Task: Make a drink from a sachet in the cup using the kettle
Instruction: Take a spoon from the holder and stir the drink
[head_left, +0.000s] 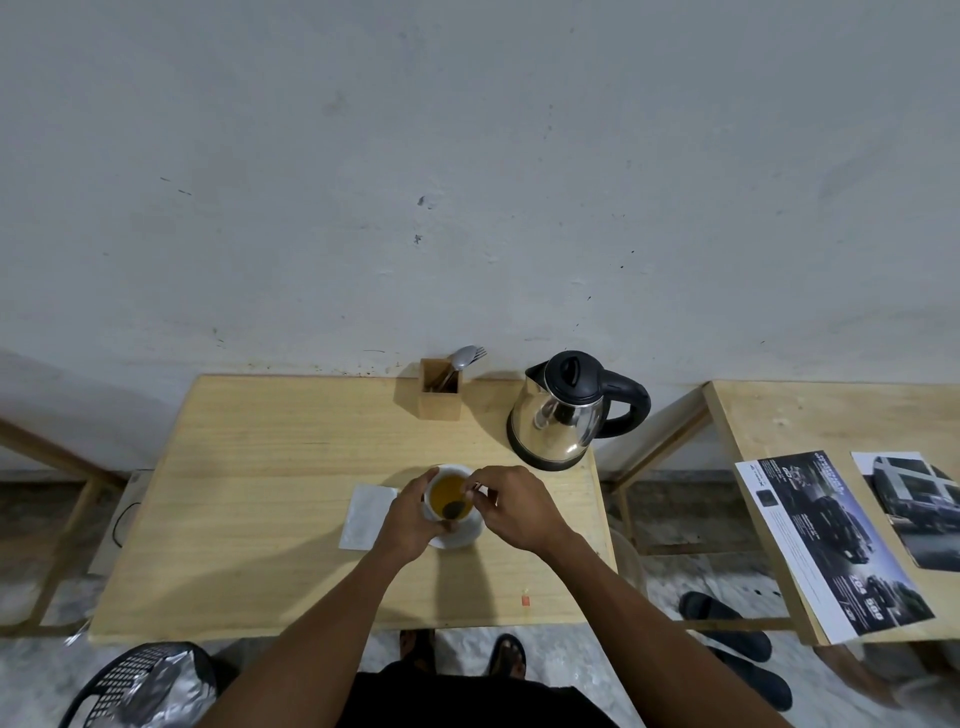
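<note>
A white cup full of amber drink stands on a white saucer in the middle of the wooden table. My left hand wraps around the cup's left side. My right hand pinches the handle of a spoon whose dark bowl sits in the liquid. The steel kettle with a black lid and handle stands at the table's back right, apart from both hands. No sachet shows clearly.
A white napkin lies left of the saucer. A wooden cutlery holder stands against the wall. A small orange scrap lies near the front edge. A second table with brochures is at right; a black bin below left.
</note>
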